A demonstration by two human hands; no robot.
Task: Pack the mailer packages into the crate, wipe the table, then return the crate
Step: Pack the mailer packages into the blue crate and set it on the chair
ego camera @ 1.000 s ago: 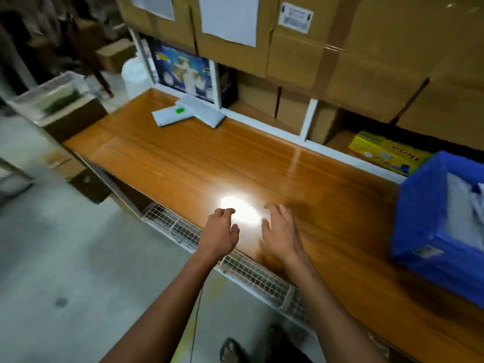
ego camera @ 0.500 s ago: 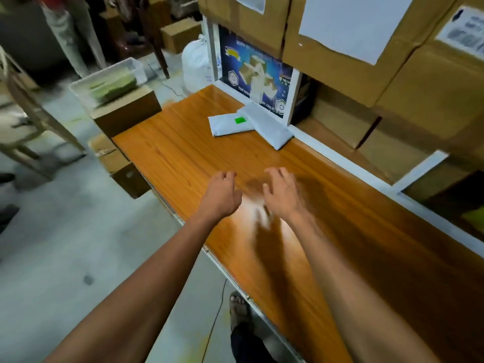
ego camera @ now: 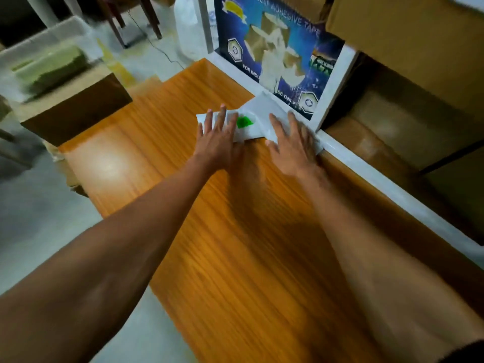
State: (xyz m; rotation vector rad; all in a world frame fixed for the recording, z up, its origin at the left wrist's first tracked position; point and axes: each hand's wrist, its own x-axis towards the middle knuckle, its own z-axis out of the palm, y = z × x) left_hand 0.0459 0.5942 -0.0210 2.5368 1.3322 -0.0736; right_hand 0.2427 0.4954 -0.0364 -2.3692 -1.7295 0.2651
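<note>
We see two bare arms reaching out over a shiny wooden table [ego camera: 235, 231]. The table top is orange-brown with long stripes in the wood.

Farther along, both hands lie flat on white mailer packages at the far end of the table. The left hand [ego camera: 217, 137] has straight, spread fingers and rests on the mailer with the green sticker [ego camera: 245, 123]. It is not gripping, just touching from above. The right hand [ego camera: 290, 142] also has straight fingers and presses flat on the second mailer [ego camera: 262, 106], which lies right beside a white rail [ego camera: 366, 176] at the back edge of the table. The two mailers touch each other, and the second one lies partly over the first.

Just behind the mailers stands a blue tape box [ego camera: 275, 48] with pictures of tape rolls on it. Brown cardboard boxes [ego camera: 419, 43] sit to the right of it. Off to the left, past the table, a clear plastic bin [ego camera: 44, 64] rests on a brown box [ego camera: 76, 106] on the floor.
</note>
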